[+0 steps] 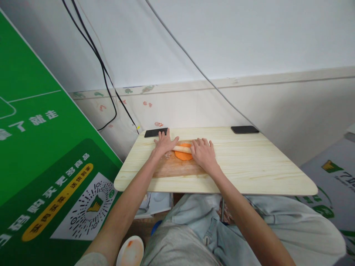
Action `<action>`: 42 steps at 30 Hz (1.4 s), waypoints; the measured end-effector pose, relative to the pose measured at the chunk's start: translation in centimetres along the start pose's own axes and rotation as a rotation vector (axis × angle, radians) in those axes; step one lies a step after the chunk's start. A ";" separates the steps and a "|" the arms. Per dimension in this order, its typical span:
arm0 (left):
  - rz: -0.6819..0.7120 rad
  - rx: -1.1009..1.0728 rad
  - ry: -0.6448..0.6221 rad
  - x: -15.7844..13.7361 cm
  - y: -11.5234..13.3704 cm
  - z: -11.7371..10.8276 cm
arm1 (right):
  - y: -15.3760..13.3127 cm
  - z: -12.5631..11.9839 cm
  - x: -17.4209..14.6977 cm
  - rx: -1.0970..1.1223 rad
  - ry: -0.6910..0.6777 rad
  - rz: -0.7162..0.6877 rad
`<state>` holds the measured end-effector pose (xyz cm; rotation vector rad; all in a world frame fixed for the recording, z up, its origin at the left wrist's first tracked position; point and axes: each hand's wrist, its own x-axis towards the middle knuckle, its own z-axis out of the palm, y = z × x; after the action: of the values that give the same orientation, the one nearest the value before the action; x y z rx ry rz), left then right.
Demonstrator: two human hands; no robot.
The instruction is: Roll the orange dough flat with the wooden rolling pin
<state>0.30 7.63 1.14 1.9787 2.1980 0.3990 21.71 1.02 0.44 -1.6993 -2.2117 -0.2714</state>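
A pale wooden rolling pin (182, 149) lies across a flat, rounded sheet of orange dough (183, 155). Under the dough is a brown wooden board (177, 170). My left hand (164, 142) rests on the pin's left end, fingers stretched and spread, their tips near a dark phone. Over the right end, my right hand (203, 150) has its fingers bent round the pin. Both ends of the pin are hidden beneath my hands. Whitish smears show on the board left of the dough.
The light wooden table (249, 166) stands against a white wall. A black phone (155, 132) lies at its back left, another phone (244, 129) at the back right. Black cables (104, 66) hang at left, beside a green panel (41, 147). A whitish oval dish (130, 253) is below.
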 end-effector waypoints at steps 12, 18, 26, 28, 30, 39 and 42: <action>0.012 0.014 0.075 0.4 0.2 0.3 | 0.1 -0.4 0.5 -0.008 -0.010 0.012; 0.158 0.033 0.164 -4.7 -1.7 0.8 | -0.8 -0.8 -2.6 0.008 0.030 -0.090; 0.376 0.044 0.209 -10.7 -3.8 0.9 | -1.1 -0.9 -6.3 0.024 0.051 -0.187; 0.388 0.054 0.208 -11.5 -3.9 0.9 | -0.9 -0.9 -6.5 0.026 0.035 -0.201; 0.377 0.062 0.208 -11.9 -3.8 0.9 | -0.8 -1.0 -6.4 0.015 0.032 -0.203; 0.346 0.056 0.188 -10.0 -3.3 0.6 | -0.9 -1.4 -4.5 0.035 -0.001 -0.170; 0.342 0.041 0.175 -8.7 -3.2 0.5 | -0.7 -1.2 -3.0 0.034 0.013 -0.153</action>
<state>-1.62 -1.24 -0.84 2.4346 1.9694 0.5957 21.86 -2.32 0.44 -1.5094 -2.3262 -0.2797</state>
